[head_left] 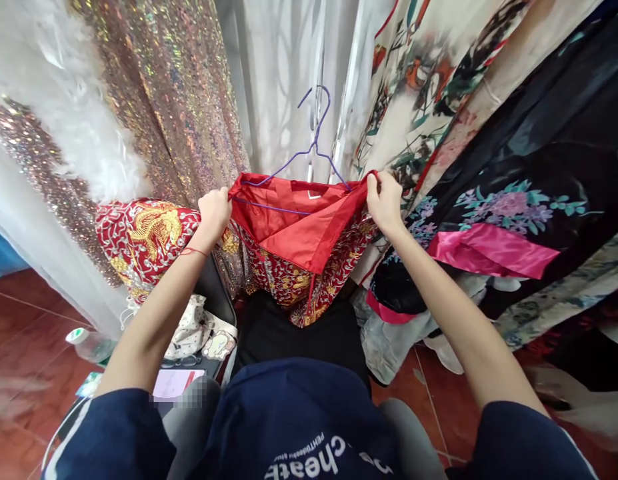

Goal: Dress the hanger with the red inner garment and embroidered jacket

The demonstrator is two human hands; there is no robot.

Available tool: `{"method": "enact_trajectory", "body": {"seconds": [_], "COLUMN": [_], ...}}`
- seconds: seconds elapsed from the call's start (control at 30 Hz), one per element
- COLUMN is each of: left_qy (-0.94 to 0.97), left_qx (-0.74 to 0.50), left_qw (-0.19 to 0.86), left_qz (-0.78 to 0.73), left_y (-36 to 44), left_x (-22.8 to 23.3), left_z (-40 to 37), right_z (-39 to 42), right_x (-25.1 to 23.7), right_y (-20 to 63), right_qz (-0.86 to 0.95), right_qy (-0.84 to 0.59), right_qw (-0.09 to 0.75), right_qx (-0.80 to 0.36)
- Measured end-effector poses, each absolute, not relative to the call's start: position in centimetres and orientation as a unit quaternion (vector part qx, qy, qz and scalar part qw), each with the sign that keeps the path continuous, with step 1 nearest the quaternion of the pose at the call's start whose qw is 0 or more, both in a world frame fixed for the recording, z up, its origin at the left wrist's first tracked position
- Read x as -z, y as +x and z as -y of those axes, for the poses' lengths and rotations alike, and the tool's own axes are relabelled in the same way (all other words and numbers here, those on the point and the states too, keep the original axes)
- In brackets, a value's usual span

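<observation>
Red garment (299, 227) stretched over purple hanger (309, 150), partly seated; left hand (215, 212) and right hand (383, 200) pinched shut on its shoulders; straightening left.

Hanger (309, 143) inside garment (299, 227); sequin fabric (173, 100) left, floral robe (513, 200) right, bottle (89, 343) lower left.

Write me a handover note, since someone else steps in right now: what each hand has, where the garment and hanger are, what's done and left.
Left hand: grip closed on the red garment at its left top edge.
Right hand: grip closed on the right top edge.
Purple wire hanger: inside the garment's opening, hook up, between both hands.
Done: hanger partly in the neckline.
Left: it looks like shoulders need seating; garment not yet hung among the hanging clothes.
</observation>
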State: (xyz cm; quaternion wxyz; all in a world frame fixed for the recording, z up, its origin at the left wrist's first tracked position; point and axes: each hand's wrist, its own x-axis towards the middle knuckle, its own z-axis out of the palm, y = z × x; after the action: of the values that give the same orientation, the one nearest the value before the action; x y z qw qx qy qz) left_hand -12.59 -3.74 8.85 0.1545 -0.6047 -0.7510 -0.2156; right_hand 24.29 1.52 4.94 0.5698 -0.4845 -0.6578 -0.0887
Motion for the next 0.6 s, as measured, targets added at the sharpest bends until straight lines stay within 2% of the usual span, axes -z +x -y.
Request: {"method": "enact_trajectory", "body": {"seconds": [0.07,0.17,0.3,0.37,0.47,0.53,0.6], "left_qy": [-0.598,-0.599,-0.652,-0.704,-0.749,-0.759,-0.769], "left_qx": [0.213,0.275,0.363,0.355,0.298,0.290,0.296], "left_qw": [0.128,0.090,0.131,0.064,-0.100,-0.170,-0.229], "left_qz": [0.762,0.747,0.653,0.612,0.583,0.558,0.518], "left_y": [-12.8,-12.4,-12.9,-14.0,-15.7,-16.4,-16.9], "left_x": [-9.1,-9.3,-10.2,-11.0,-12.6,-13.3,-13.3], "left_z": [4.2,4.3,2.7,1.3,-0.8,-1.8,-2.5], "right_z": [-1.4,-1.4,-1.7,-1.5,-0.8,-0.3,0.1], "right_x": [-4.6,-3.9,-2.3,-1.4,-0.4,0.0,0.2], "right_y": [23.9,23.5,24.0,24.3,23.9,22.8,21.1], "right_qz": [0.667,0.703,0.790,0.831,0.845,0.814,0.762], "right_qy": [-0.484,-0.470,-0.439,-0.428,-0.443,-0.488,-0.542], "right_qw": [0.564,0.534,0.427,0.342,0.240,0.240,0.280], "right_qx": [0.051,0.004,0.030,0.094,0.178,0.206,0.218]}}
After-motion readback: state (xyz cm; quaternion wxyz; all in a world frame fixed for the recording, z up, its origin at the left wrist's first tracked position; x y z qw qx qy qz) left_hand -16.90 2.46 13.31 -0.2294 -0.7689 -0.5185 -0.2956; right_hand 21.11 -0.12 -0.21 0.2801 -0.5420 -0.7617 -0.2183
